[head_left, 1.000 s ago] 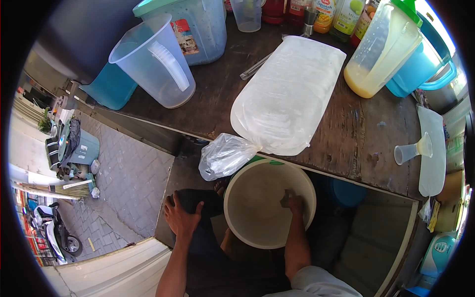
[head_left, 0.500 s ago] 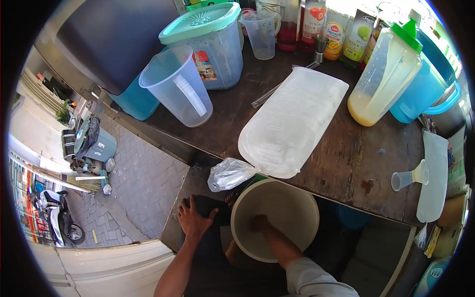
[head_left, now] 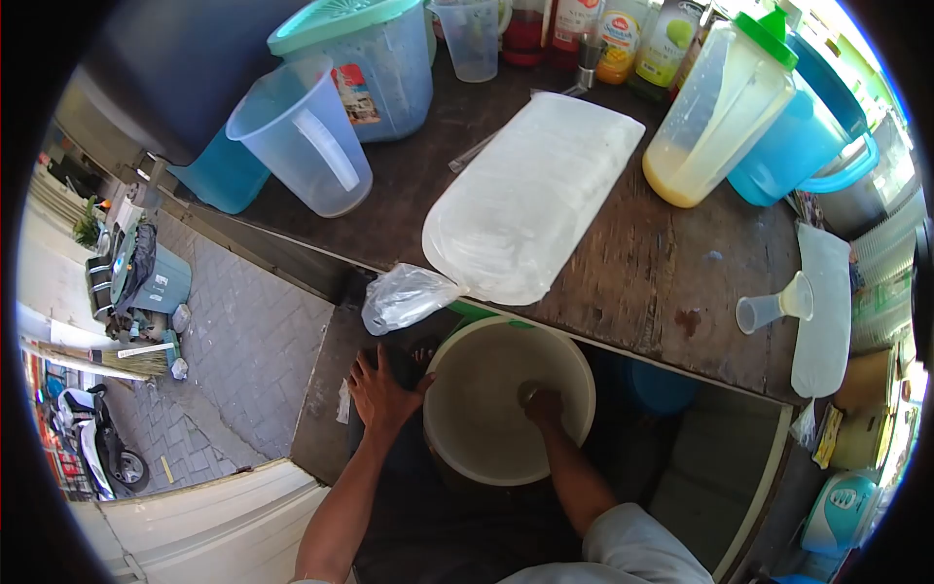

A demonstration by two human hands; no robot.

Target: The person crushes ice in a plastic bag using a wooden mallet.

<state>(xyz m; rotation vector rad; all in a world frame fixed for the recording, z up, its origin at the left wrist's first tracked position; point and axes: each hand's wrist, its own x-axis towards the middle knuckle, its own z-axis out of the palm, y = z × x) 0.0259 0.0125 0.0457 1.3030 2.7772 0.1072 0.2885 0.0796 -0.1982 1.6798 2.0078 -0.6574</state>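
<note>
Down inside the round cream bucket (head_left: 587,389), my right hand (head_left: 543,403) is closed around a small roundish object (head_left: 527,392) too dark to make out. My left hand (head_left: 384,397) lies over my dark-clothed knee with fingers spread, its thumb at the bucket's left rim. Above the bucket, a large clear bag of ice (head_left: 535,200) rests on the dark wooden table (head_left: 642,321), its knotted end (head_left: 409,297) hanging over the edge.
On the table stand a clear jug (head_left: 306,146), a lidded tub (head_left: 394,78), a green-capped bottle (head_left: 720,117), a blue pitcher (head_left: 793,146) and syrup bottles (head_left: 618,44). A small plastic cup (head_left: 759,313) and a second long bag (head_left: 822,311) lie at the right.
The whole view has shifted, so the table and bucket appear further up and left. Inside the bucket my right hand has moved rightward, and my left thumb is now at the rim.
</note>
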